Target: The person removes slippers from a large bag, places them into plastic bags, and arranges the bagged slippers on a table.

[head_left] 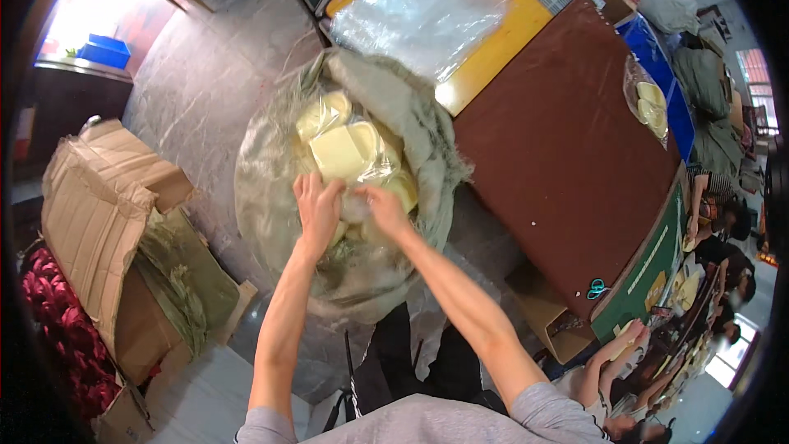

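A large grey-green woven sack (263, 189) stands open in front of me, its frayed rim folded outward. Inside lie several pale yellow, rounded pieces wrapped in clear plastic; one yellow block-like piece (339, 154) is on top, beside a rounder one (325, 115). My left hand (317, 212) is closed at the near edge of the clear plastic bag (380, 166) around the top piece, fingers bent. My right hand (385, 212) pinches the same plastic a little to the right, its fingertips slightly blurred. More yellow pieces show partly below and between my hands.
At the right stands a brown-topped table (567, 156) with teal scissors (597, 289) and a bag of yellow pieces (652, 107). Clear plastic bags (419, 12) lie on a yellow board (526, 12) beyond. An open cardboard box (99, 205) stands left. Other people sit along the far right.
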